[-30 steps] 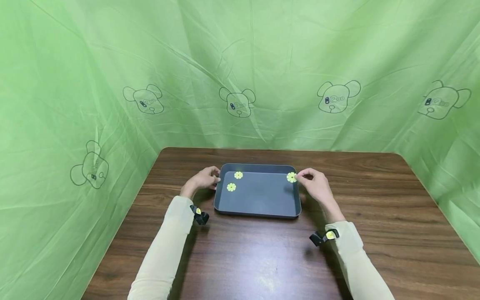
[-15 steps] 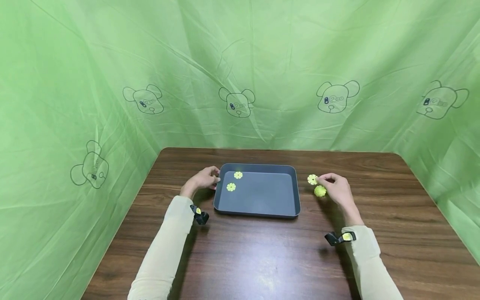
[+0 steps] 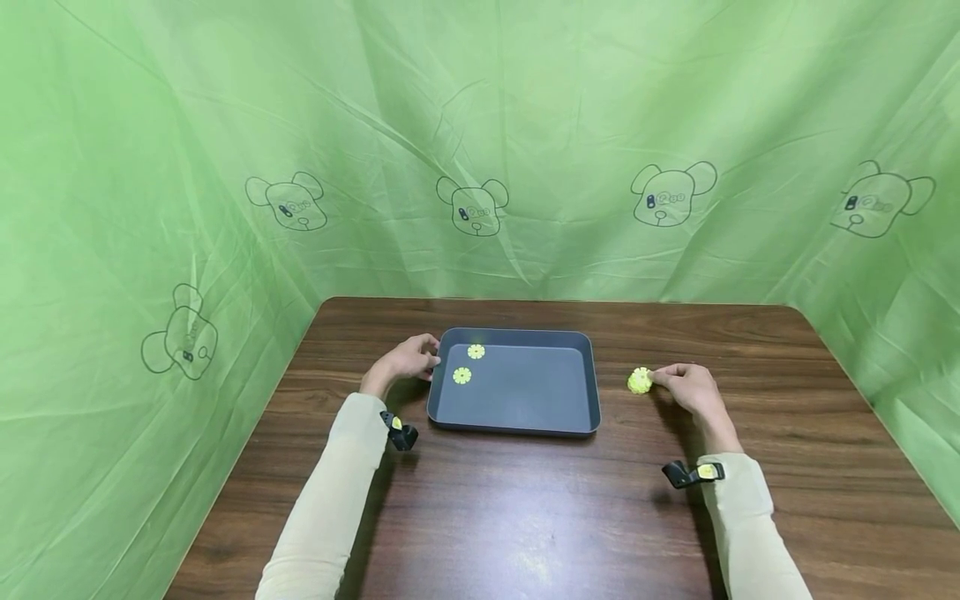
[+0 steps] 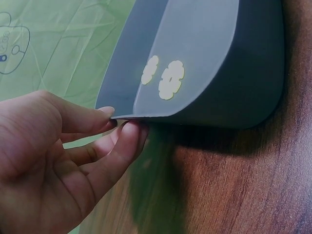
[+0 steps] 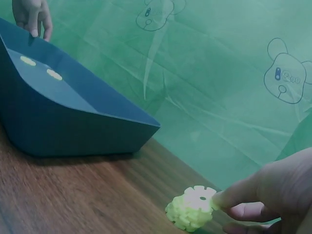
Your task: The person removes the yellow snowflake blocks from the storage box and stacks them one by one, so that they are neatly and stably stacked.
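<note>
My left hand (image 3: pixel 405 358) pinches the left rim of a dark grey rectangular tray (image 3: pixel 525 392); in the left wrist view the thumb lies on one side of the rim (image 4: pixel 146 117), with fingers on the other. Inside the tray, near its left end, lie two yellow flower-shaped discs (image 4: pixel 171 87). Right of the tray, my right hand (image 3: pixel 692 388) pinches the edge of a similar flower-shaped disc (image 5: pixel 195 193) at the top of a small pile of yellow pieces (image 5: pixel 187 217). The pile's lower pieces overlap and partly hide one another.
The brown wood-grain table (image 3: pixel 465 508) carries the tray and pile. A green cloth (image 3: pixel 555 108) with printed bear heads hangs behind the table and along both sides. A black wrist camera (image 3: pixel 401 435) is strapped to each arm.
My right hand has moved right from over the tray's right end, carrying the flower-shaped disc out and down onto the pile. My left hand and the tray have stayed put.
</note>
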Action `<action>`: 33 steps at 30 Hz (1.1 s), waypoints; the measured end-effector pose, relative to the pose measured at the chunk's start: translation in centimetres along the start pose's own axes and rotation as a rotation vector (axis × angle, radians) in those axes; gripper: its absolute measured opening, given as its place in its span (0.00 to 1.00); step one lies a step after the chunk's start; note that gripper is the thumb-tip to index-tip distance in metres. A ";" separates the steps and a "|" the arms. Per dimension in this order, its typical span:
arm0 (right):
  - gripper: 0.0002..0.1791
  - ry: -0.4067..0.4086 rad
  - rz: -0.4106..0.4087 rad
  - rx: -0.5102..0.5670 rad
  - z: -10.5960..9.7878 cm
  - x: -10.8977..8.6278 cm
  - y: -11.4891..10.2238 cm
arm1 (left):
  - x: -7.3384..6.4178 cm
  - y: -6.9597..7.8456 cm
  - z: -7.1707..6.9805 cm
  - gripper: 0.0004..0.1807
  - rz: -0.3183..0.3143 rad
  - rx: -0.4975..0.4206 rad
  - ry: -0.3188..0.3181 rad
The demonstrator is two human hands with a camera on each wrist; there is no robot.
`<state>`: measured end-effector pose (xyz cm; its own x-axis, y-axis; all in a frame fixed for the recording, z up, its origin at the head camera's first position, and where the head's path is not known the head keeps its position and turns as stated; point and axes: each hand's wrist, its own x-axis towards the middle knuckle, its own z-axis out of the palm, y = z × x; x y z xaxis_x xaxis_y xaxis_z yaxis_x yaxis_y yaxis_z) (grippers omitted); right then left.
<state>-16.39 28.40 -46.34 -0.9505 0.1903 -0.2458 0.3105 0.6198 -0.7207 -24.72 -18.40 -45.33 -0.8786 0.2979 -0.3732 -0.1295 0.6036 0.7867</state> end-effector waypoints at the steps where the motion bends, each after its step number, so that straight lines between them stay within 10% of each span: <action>1: 0.25 0.003 0.000 -0.012 0.0 0.1 0.1 | 0.0 0.0 0.0 0.20 0.000 -0.001 -0.002; 33: 0.16 0.170 -0.211 -0.048 3.7 0.8 -4.7 | -0.1 0.0 -0.1 0.20 -0.014 0.006 0.007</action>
<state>-18.60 22.84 -45.52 -0.9843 0.1754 0.0220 0.1077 0.6940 -0.7118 -24.66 -18.52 -45.26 -0.8799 0.2843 -0.3808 -0.1391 0.6121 0.7785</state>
